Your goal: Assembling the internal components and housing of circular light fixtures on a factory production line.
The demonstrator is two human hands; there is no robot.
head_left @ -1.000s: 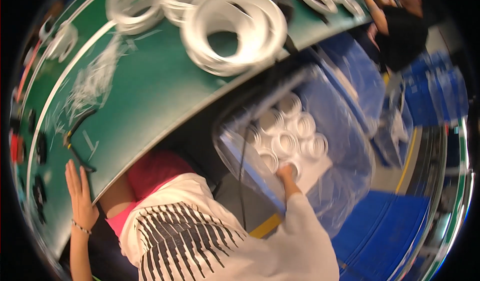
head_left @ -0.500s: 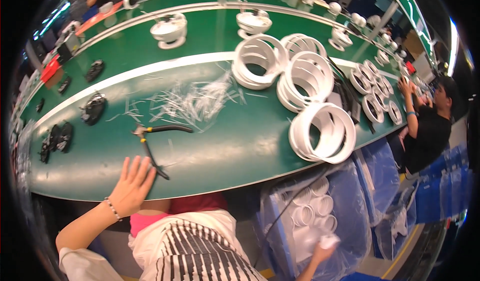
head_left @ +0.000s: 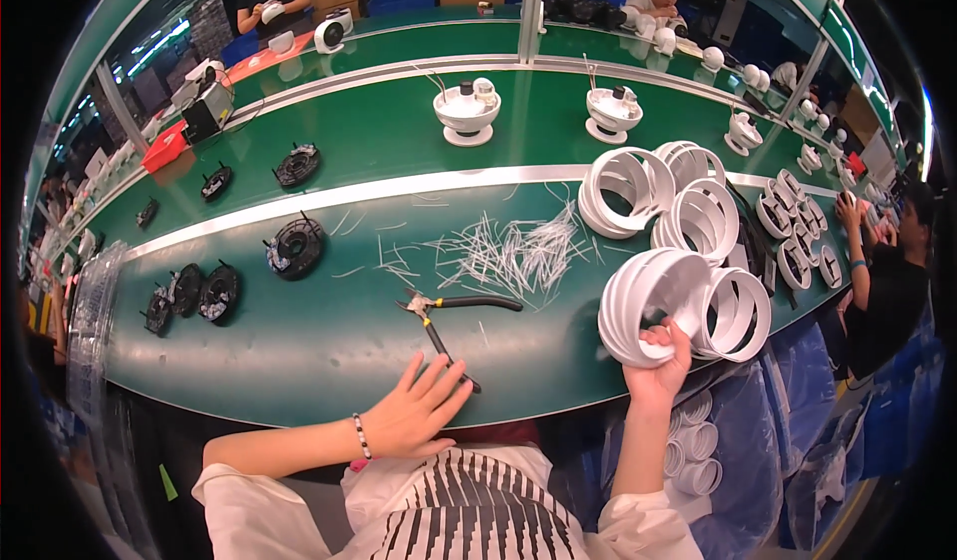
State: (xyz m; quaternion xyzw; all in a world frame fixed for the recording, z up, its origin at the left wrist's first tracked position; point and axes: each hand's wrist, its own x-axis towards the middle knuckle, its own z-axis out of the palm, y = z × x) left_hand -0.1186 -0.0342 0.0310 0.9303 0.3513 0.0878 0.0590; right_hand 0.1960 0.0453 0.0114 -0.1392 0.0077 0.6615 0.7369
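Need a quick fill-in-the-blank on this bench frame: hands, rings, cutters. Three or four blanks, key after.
1. The right hand grips a stack of ____ plastic rings at the table's near edge.
2. The left hand lies flat on the ____ table, fingers spread.
3. Just past the left hand's fingertips lie cutters with ____ handles.
4. Beyond the cutters lies a pile of thin white ____.

Missing words: white; green; black; strips

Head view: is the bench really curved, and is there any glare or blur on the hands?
Head view: the curve of the green bench is fisheye bending; ceiling lights glare off its far surface; the left hand and right hand on the stack of white rings look sharp.
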